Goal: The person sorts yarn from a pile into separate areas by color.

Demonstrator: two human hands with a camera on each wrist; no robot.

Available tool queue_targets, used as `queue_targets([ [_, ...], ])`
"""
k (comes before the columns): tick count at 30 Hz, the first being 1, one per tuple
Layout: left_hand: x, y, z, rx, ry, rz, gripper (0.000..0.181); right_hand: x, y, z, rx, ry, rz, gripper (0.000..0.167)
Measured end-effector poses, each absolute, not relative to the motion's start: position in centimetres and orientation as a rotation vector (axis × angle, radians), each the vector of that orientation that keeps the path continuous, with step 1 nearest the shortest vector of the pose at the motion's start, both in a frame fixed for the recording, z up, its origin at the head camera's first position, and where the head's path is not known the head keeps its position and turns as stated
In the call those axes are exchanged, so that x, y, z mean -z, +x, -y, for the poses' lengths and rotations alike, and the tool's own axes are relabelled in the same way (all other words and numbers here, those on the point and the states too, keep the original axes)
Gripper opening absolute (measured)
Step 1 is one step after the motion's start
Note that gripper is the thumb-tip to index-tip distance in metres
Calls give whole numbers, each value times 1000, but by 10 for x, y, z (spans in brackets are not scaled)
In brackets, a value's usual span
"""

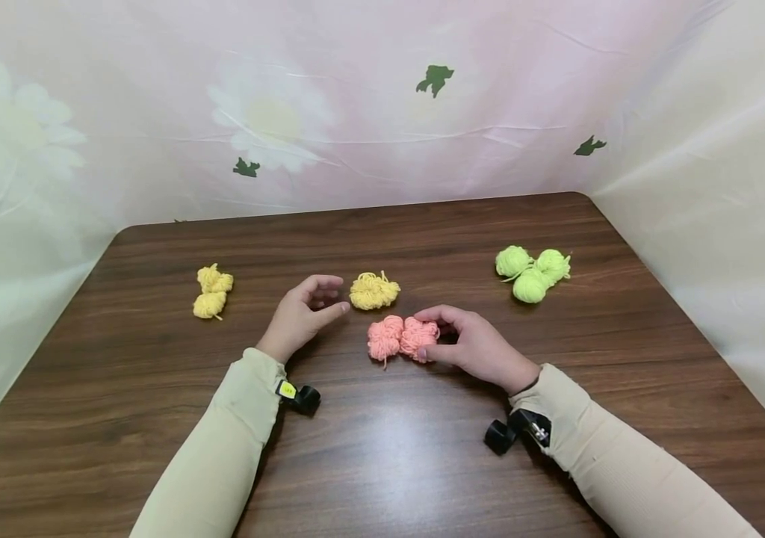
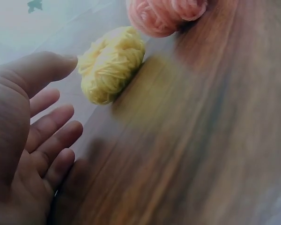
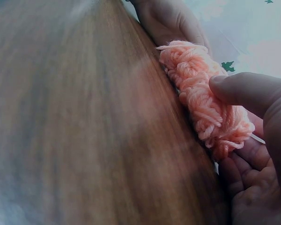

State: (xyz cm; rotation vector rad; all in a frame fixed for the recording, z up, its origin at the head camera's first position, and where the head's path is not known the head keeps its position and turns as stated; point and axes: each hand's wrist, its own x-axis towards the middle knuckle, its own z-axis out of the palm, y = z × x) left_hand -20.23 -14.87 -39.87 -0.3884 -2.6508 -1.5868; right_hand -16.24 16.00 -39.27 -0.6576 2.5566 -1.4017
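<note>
Two pink yarn balls (image 1: 385,338) lie side by side at the middle of the table. My right hand (image 1: 473,350) holds the right-hand pink yarn ball (image 1: 416,336), its thumb on the near side and its fingers curled round the far side. In the right wrist view the thumb (image 3: 246,93) lies against the pink yarn (image 3: 196,93), which hides part of the fingers. My left hand (image 1: 303,314) is beside a yellow yarn ball (image 1: 373,291), with its fingers loosely bent and nothing in them. The left wrist view shows a small gap between the fingers and the yellow yarn (image 2: 111,65).
Further left lie two more yellow yarn balls (image 1: 212,291), touching each other. Three green yarn balls (image 1: 532,275) form a cluster at the back right. The brown wooden table (image 1: 382,478) meets a flowered cloth (image 1: 355,97) at the back and sides.
</note>
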Motion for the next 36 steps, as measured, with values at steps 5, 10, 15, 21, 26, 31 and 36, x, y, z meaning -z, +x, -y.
queue_targets([
  [5, 397, -202, 145, 1563, -393, 2727, 53, 392, -162, -160, 1405, -655, -2554, 44],
  [10, 397, -204, 138, 1542, -430, 2778, 61, 389, -162, -160, 1390, -648, -2559, 44],
  [15, 397, -209, 128, 1484, -434, 2830, 65, 387, -162, -161, 1359, -626, -2590, 44],
  [21, 395, -213, 119, 1351, -437, 2900, 72, 388, -161, -160, 1352, -630, -2583, 45],
  [26, 393, -217, 114, 1232, -458, 2936, 68, 387, -162, -159, 1384, -648, -2567, 45],
  [31, 393, -216, 113, 1202, -442, 2933, 57, 387, -162, -159, 1386, -659, -2564, 45],
  [36, 397, -214, 114, 1302, -406, 2873, 52, 388, -162, -159, 1371, -641, -2573, 44],
])
